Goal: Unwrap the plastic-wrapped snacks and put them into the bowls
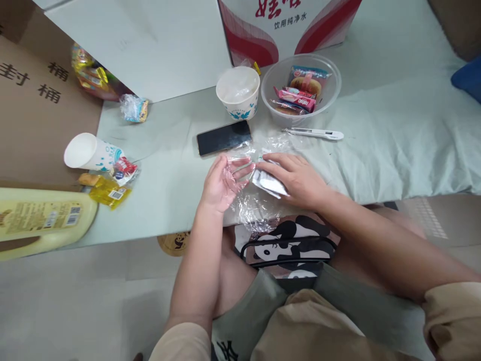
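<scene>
My left hand (227,183) is palm up with its fingers apart. Thin clear plastic film (259,205) lies over or around those fingers; whether the hand is inside it I cannot tell. My right hand (300,178) is closed on a white folded packet (269,181), its fingers over the packet's top and side. The film spreads beneath both hands and hangs over the cloth's front edge. Just beyond them lie a black phone (224,137) and a white utility knife (315,133).
A clear plastic bowl (270,103) with wrapped snacks and a paper cup (240,108) stand behind. At left are a tipped paper cup (98,153), a yellow wrapper (110,193), a crumpled wrapper (135,109) and a pale yellow jug (41,218). Cardboard boxes (37,120) border the cloth.
</scene>
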Demonstrator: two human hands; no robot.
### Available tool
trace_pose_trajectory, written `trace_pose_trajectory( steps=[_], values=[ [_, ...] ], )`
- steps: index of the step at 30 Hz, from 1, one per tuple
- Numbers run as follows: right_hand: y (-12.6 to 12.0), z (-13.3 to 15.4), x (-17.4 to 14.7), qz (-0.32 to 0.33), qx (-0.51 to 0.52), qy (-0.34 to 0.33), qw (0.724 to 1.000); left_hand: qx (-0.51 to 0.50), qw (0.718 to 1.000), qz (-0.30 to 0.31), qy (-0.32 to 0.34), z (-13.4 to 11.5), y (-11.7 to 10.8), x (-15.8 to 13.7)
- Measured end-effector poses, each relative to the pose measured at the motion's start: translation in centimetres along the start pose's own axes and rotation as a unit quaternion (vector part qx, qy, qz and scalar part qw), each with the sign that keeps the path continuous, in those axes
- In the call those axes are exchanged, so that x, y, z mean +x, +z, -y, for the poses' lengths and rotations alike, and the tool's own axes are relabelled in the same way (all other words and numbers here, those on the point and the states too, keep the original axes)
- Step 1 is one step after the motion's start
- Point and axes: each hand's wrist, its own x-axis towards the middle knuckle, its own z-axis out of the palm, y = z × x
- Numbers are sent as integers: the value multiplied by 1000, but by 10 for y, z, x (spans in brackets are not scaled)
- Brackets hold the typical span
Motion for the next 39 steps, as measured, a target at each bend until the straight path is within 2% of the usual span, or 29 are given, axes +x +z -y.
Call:
trace_pose_trajectory(
  steps=[2, 4, 9, 11, 13, 16, 20, 22, 25, 30, 32, 33, 35, 37, 39],
  values=[
    [-1, -1, 1, -7, 62, 2, 998, -19, 999, 10, -30, -3, 1, 0],
    [-5, -5, 3, -23, 117, 5, 993, -28, 999, -10, -30, -6, -1, 3],
    [-14, -17, 4, -101, 110, 97, 984, -67, 983, -170, -1, -13, -13, 16],
    [-15, -22, 3, -137, 109, 142, 974, -85, 973, -213, 7, -15, -15, 19],
    [-16, -26, 2, -183, 113, 164, 963, -96, 969, -226, 16, -15, -16, 20],
    [-28, -29, 5, -250, 86, 156, 952, -91, 971, -219, 18, -14, -16, 21],
    [-69, -27, 29, -361, 5, 141, 922, -77, 976, -202, 20, -12, -15, 21],
    [-92, -29, 49, -317, -54, 132, 938, -71, 978, -195, 23, -11, -15, 21],
    [-113, -55, 82, -171, -157, 128, 964, -61, 980, -186, 26, -12, -14, 19],
    [-105, -154, 115, -73, -178, 72, 979, -51, 984, -170, 21, -14, -13, 15],
    [-103, -173, 116, -73, -179, 16, 981, -54, 985, -165, 23, -14, -13, 14],
    [-104, -171, 115, -74, -186, 2, 980, -56, 985, -161, 25, -14, -13, 14],
    [-108, -145, 110, -71, -212, 23, 974, -54, 986, -156, 29, -15, -15, 14],
    [-106, -100, 99, -77, -223, 66, 970, -41, 987, -150, 32, -15, -16, 14],
    [-93, -55, 83, -100, -193, 64, 974, -11, 989, -145, 35, -15, -16, 14]
  ],
)
